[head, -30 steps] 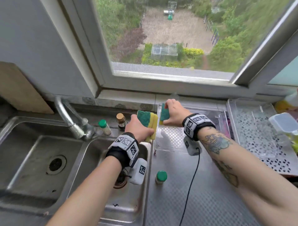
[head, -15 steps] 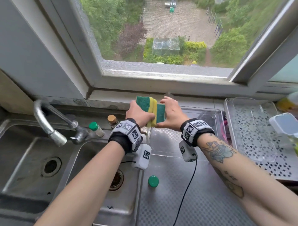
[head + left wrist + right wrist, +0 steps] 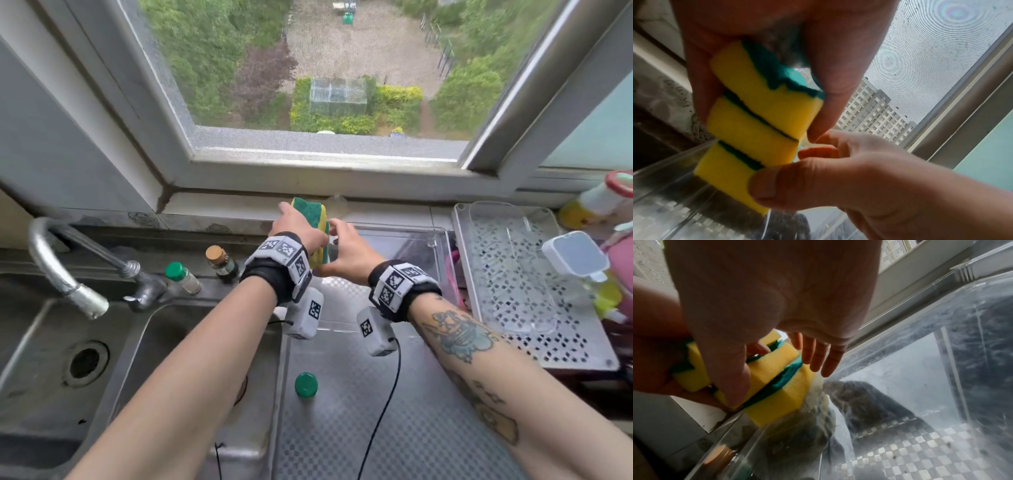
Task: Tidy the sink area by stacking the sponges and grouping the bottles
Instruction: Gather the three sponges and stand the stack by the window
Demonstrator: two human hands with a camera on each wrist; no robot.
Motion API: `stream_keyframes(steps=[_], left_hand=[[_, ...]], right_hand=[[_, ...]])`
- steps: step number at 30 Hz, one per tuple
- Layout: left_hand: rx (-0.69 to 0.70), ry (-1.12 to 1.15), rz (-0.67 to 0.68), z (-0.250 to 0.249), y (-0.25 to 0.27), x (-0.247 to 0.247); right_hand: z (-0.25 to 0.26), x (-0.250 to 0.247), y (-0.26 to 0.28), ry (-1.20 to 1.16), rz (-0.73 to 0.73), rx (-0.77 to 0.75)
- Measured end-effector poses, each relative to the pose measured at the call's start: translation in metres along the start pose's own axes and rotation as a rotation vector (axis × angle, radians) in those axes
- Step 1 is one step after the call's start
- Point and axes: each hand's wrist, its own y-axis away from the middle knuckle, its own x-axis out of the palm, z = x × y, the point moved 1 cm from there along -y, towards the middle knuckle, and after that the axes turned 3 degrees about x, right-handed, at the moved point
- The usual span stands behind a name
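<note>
We hold the sponges [image 3: 756, 113], three soft yellow foam blocks with rough green scouring faces, pinched together in our left hand [image 3: 301, 236] above the back left corner of the clear plastic tray [image 3: 424, 240]. Our right hand [image 3: 349, 255], fingers loosely spread, steadies their edge. We should square the edges, then lower them flat without squeezing.
</note>
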Motion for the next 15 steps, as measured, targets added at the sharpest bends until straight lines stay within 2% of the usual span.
stream_keyframes(steps=[15], left_hand=[[-0.024, 0.06, 0.007, -0.0091, -0.002, 0.0052]], right_hand=[[0.0015, 0.0106, -0.001, -0.078, -0.046, 0.073]])
